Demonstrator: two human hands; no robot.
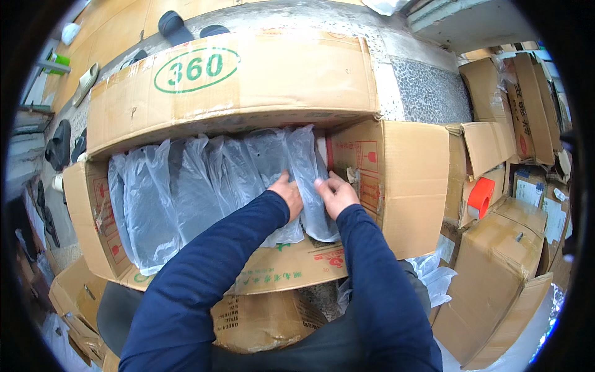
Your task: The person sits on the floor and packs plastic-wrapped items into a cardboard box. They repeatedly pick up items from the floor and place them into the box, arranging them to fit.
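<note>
An open cardboard box lies before me with a row of clear plastic bags packed upright side by side. Their contents look dark grey, but I cannot make out what they are. The rightmost bag stands between my two hands. My left hand is closed at its left side, the fingertips hidden down between the bags. On the other side, my right hand grips its near right edge, thumb toward the bag and fingers partly hidden. A narrow gap separates this bag from the box's right wall.
Cardboard boxes stand at the right, with a red-orange ring-shaped roll among them. Another carton sits below, between my legs. Crumpled plastic lies right of my knee. Dark slippers lie beyond the box; more footwear is at the left.
</note>
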